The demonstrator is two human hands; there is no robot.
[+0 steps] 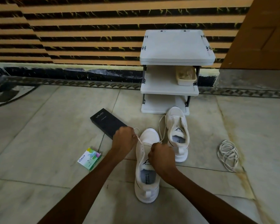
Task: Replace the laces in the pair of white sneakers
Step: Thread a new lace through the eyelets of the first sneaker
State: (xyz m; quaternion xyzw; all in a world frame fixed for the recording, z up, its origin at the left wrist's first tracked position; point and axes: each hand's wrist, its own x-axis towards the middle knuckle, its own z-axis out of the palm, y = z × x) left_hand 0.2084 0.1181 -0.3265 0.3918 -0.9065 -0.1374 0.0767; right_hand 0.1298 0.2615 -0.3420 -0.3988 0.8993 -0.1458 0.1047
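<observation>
Left hand [123, 139] and right hand [162, 156] gripping lace [139, 140], sneaker [146, 191] tongue partly covered

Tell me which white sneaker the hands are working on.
The nearer sneaker, closest to the camera: the left hand and right hand each grip its lace above the front eyelets. The farther sneaker, by the white shelf, has no hand on it.

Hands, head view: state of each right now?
Left hand: closed, pinching one end of the lace.
Right hand: closed, gripping the lace's other end above the near sneaker.
</observation>
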